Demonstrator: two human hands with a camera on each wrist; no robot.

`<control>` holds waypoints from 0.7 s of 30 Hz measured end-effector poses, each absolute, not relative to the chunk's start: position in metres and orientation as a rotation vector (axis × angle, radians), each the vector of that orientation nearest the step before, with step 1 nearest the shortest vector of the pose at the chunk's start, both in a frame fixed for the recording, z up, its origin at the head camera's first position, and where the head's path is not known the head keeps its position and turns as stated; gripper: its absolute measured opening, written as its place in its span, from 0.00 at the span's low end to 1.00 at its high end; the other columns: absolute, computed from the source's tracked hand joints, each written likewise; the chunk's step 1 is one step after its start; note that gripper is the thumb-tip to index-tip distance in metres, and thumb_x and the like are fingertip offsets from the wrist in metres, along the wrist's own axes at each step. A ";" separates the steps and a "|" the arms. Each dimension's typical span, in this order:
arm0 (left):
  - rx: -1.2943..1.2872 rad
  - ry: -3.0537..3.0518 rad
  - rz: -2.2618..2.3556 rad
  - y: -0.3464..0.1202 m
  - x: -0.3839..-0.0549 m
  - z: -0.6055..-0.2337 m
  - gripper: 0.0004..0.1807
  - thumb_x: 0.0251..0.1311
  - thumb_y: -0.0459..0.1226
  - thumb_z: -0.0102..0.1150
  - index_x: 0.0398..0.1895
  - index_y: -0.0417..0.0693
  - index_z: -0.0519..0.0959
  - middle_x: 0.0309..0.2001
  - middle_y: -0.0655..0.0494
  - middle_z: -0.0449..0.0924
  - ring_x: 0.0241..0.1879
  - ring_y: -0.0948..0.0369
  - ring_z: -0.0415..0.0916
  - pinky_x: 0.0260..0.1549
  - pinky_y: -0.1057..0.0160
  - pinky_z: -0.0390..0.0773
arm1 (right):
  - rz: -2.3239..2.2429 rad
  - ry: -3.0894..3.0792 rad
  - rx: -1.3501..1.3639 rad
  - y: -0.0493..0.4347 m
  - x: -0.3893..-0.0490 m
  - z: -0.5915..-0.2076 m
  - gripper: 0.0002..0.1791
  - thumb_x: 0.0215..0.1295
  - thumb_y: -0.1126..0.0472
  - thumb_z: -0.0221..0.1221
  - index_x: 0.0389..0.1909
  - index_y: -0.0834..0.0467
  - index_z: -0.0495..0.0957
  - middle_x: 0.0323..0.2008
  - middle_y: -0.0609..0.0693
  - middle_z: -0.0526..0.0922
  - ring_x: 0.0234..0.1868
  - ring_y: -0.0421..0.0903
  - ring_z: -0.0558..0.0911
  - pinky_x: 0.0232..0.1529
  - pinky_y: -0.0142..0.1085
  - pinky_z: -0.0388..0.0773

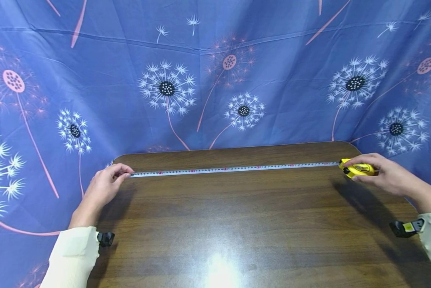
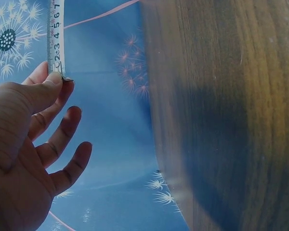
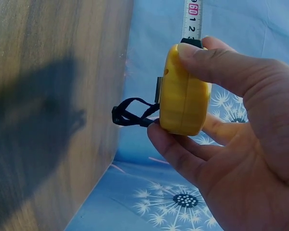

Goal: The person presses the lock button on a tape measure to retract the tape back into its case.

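Observation:
A yellow tape measure (image 1: 361,170) is held in my right hand (image 1: 391,176), at the right end of the table. Its white blade (image 1: 208,171) stretches out leftward above the wood to my left hand (image 1: 105,184), which pinches the end between thumb and forefinger. In the left wrist view, the thumb lies over the blade (image 2: 56,33) just below the low numbers, with the other fingers spread loosely. The right wrist view has thumb and fingers around the yellow case (image 3: 183,96); a red 60 mark shows near its mouth, and a black strap (image 3: 135,113) hangs from it.
Below the blade lies a brown wooden table (image 1: 201,216) with rounded far corners and a bright glare spot near the front. A blue cloth (image 1: 208,80) with dandelion prints hangs behind and along the sides. Hand shadows fall on the tabletop.

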State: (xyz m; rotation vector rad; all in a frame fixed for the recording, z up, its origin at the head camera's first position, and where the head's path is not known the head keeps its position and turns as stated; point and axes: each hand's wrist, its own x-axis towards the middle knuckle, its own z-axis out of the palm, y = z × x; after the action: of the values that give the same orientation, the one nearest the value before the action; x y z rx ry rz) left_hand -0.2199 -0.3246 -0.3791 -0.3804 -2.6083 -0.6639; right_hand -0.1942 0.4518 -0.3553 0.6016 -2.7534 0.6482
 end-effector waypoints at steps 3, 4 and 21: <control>-0.373 -2.621 -0.661 -0.324 -0.219 -0.378 0.05 0.69 0.32 0.65 0.42 0.52 0.85 0.37 0.52 0.87 0.34 0.55 0.80 0.34 0.51 0.74 | 0.602 -2.734 0.656 0.452 -0.194 -0.356 0.24 0.55 0.74 0.73 0.52 0.53 0.85 0.52 0.44 0.74 0.54 0.24 0.62 0.42 0.27 0.62; -0.372 -2.624 -0.661 -0.324 -0.219 -0.377 0.06 0.69 0.32 0.65 0.42 0.52 0.85 0.37 0.52 0.87 0.34 0.55 0.80 0.34 0.50 0.74 | 0.591 -2.734 0.670 0.452 -0.194 -0.356 0.23 0.56 0.73 0.72 0.52 0.53 0.85 0.53 0.43 0.73 0.54 0.23 0.61 0.42 0.28 0.62; -0.386 -2.617 -0.642 -0.327 -0.216 -0.378 0.05 0.68 0.32 0.65 0.41 0.53 0.85 0.35 0.56 0.86 0.32 0.58 0.77 0.34 0.53 0.73 | 0.482 -2.752 0.669 0.445 -0.195 -0.360 0.22 0.60 0.73 0.70 0.53 0.51 0.84 0.54 0.61 0.75 0.53 0.26 0.61 0.39 0.29 0.64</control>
State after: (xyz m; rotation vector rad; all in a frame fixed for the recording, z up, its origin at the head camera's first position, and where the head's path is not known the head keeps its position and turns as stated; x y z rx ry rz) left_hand -0.2165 -0.3266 -0.3778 -0.3865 -2.6169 -0.6422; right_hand -0.1954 0.4451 -0.3602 0.6691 -2.7518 0.4817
